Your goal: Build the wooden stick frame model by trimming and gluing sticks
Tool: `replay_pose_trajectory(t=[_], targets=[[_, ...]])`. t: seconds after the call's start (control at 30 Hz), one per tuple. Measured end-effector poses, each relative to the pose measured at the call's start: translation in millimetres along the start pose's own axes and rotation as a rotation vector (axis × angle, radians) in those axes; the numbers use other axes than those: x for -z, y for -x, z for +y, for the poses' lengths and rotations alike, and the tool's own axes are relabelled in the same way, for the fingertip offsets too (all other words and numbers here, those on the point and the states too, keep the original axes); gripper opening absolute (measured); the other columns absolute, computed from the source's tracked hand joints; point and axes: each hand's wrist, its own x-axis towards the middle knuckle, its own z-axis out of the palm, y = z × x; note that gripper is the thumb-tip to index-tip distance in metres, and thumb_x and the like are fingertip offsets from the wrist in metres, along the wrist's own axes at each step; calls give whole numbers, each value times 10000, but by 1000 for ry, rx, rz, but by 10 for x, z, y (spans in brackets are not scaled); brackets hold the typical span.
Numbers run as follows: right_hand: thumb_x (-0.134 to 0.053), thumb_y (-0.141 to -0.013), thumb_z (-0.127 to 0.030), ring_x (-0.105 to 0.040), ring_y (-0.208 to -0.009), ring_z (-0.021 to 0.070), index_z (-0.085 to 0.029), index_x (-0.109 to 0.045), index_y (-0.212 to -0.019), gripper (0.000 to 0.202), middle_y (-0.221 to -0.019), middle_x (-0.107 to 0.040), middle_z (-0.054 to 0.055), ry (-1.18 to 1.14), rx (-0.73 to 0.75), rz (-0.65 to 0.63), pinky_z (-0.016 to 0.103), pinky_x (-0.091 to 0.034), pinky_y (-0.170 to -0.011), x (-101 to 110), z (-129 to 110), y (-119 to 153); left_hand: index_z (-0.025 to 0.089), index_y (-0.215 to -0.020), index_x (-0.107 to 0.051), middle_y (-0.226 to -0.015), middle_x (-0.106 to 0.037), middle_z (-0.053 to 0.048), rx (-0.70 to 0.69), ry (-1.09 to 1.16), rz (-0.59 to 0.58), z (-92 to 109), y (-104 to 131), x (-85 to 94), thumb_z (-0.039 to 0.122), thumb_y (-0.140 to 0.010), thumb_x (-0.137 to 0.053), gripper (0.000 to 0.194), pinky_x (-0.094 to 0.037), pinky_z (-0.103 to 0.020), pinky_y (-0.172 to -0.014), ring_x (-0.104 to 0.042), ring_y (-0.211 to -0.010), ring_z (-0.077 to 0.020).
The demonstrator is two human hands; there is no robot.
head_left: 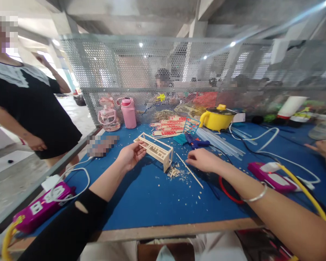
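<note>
The wooden frame (154,148) is an open, elongated box of pale, slender sticks with squared corners. Short crosspieces form a ladder-like pattern along it; a flat panel closes its right end. It is located at the middle of the blue work surface (141,203), tilted, its left end in the left hand (133,156). The left hand is closed on this end between thumb and fingers, palm partly visible. The right hand (198,159) has curled fingers, just beside the upper end of a thin stick (189,170); whether it grips anything cannot be determined.

Wood scraps (175,171), pale and splintered, lie at the near right corner of the frame. On the far side are a dark-blue glue gun (197,142), a teal lattice piece (191,126), translucent straight rods (220,141) and red-and-white printed strips (170,127). A glossy, rounded yellow pot (219,119) stands far right; a smooth pink bottle (129,114) stands far left, before a perforated metal screen (119,69).
</note>
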Motion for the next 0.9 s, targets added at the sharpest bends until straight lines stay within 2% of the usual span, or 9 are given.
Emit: replay_pose_trajectory(t=[0.1, 0.23, 0.4, 0.47, 0.53, 0.67, 0.8, 0.9], targets=[[-590, -788, -419, -604, -610, 166, -231, -636, -657, 233, -697, -681, 27, 2, -5, -76, 249, -323, -500, -43, -165, -40, 115, -771, -611, -577, -609, -14, 34, -81, -34, 71, -87, -59, 109, -865, -495, 150, -498, -150, -453, -564, -437, -62], [-582, -792, -402, -605, -612, 175, -205, -616, -639, 251, -689, -669, 49, 7, -12, -144, 245, -312, -492, -51, -189, -114, 80, -781, -652, -565, -616, -34, 151, -248, -111, 182, -255, -209, 108, -799, -593, 67, -469, -184, -412, -556, -417, -88], [-519, -842, -403, -619, -689, 195, -198, -635, -806, 238, -801, -689, 71, -27, 29, -124, 261, -364, -547, 13, -181, 18, 70, -866, -682, -508, -586, -11, 247, -390, -183, 267, -363, -295, 103, -776, -607, 122, -420, -185, -379, -524, -379, -90], [-497, -867, -329, -623, -807, 191, -209, -643, -903, 192, -916, -691, 65, -56, 91, -99, 263, -403, -648, 46, -206, 122, 74, -896, -684, -493, -565, 6, 264, -413, -212, 269, -307, -283, 114, -781, -602, 147, -392, -169, -366, -497, -365, -74], [-482, -884, -268, -612, -891, 173, -223, -658, -960, 197, -986, -681, 48, -112, 220, -81, 253, -412, -747, 66, -244, 211, 88, -928, -682, -519, -570, 9, 265, -420, -237, 250, -189, -247, 140, -790, -603, 167, -369, -147, -361, -503, -390, -63], [-465, -901, -223, -616, -858, 166, -209, -696, -992, 249, -933, -682, 56, -200, 465, -45, 253, -424, -741, 35, -323, 221, 118, -998, -670, -605, -600, 0, 228, -429, -272, 176, 108, -127, 216, -814, -602, 219, -416, -129, -419, -555, -482, -62], [-471, -894, -203, -624, -851, 182, -178, -709, -997, 261, -925, -695, 81, -194, 440, -4, 266, -427, -737, -48, -387, -29, 110, -1019, -660, -597, -570, 9, 187, -369, -233, 88, 266, -11, 235, -821, -582, 246, -440, -152, -439, -538, -470, -66], [-555, -849, -226, -634, -818, 176, -187, -734, -922, 197, -872, -711, 64, -195, 465, -47, 250, -427, -728, -130, -440, -240, 107, -1026, -652, -590, -555, 12, 182, -313, -205, 33, 298, 20, 228, -823, -571, 249, -453, -174, -454, -541, -471, -76]])
